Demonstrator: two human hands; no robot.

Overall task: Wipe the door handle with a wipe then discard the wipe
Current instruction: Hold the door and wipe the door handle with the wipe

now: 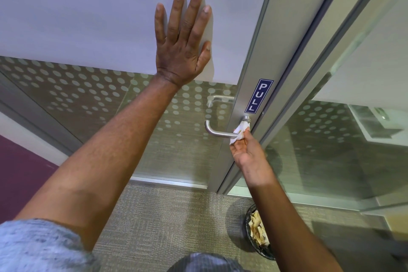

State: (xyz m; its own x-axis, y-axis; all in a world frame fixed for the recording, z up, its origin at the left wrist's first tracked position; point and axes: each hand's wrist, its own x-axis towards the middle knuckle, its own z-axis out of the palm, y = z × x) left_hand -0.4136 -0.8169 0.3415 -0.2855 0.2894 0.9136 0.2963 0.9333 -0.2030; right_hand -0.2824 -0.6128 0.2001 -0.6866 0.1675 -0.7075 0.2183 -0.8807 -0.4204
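Note:
A brushed metal lever door handle (215, 130) sticks out from the door's metal frame, just below a blue PULL sticker (258, 96). My right hand (248, 154) pinches a crumpled white wipe (240, 131) against the handle close to its base at the frame. My left hand (184, 38) lies flat on the frosted band of the glass door, fingers spread, above and left of the handle.
A dark mesh waste bin (257, 233) with crumpled paper stands on the carpet below the handle, partly behind my right forearm. The glass door (88, 95) has a dotted pattern below the frosted band. A second glass panel (331, 150) is to the right.

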